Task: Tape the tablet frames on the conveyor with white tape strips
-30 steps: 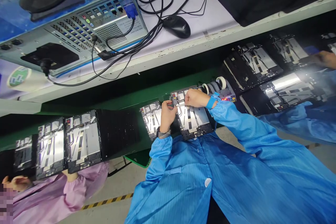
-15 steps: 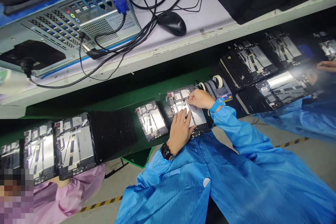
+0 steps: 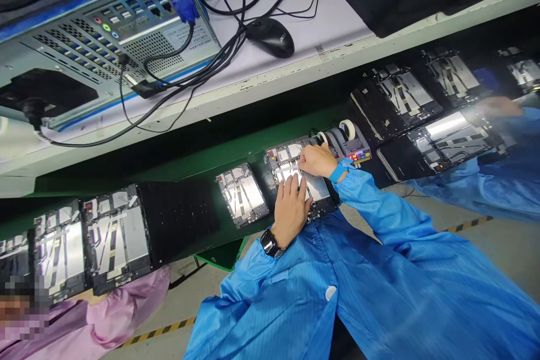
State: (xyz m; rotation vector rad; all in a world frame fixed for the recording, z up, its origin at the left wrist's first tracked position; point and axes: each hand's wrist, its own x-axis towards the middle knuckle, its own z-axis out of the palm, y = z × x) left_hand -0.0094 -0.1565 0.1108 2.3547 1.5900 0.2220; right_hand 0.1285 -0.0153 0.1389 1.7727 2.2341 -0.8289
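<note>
An opened tablet chassis (image 3: 321, 187) with silver shielding lies on the green conveyor belt (image 3: 236, 149) in front of me. My left hand (image 3: 291, 208) rests flat on its middle, fingers stretched out and together. My right hand (image 3: 315, 160) is curled at the chassis' upper edge, fingertips pressed down on a small part I cannot make out. A second opened chassis (image 3: 242, 194) lies just left of my left hand. Both arms wear blue sleeves; a dark watch sits on the left wrist.
A tape dispenser (image 3: 348, 140) stands right of my right hand. More chassis lie on the belt at left (image 3: 113, 233) and right (image 3: 451, 140). A person in pink (image 3: 105, 309) works at left, a blue sleeve (image 3: 485, 191) at right. A computer case (image 3: 105, 39) and mouse (image 3: 270, 36) sit on the shelf.
My left hand has gone from a pinch at the chassis' top edge to lying flat on its middle. The right hand stayed at the upper edge. The view shifted slightly.
</note>
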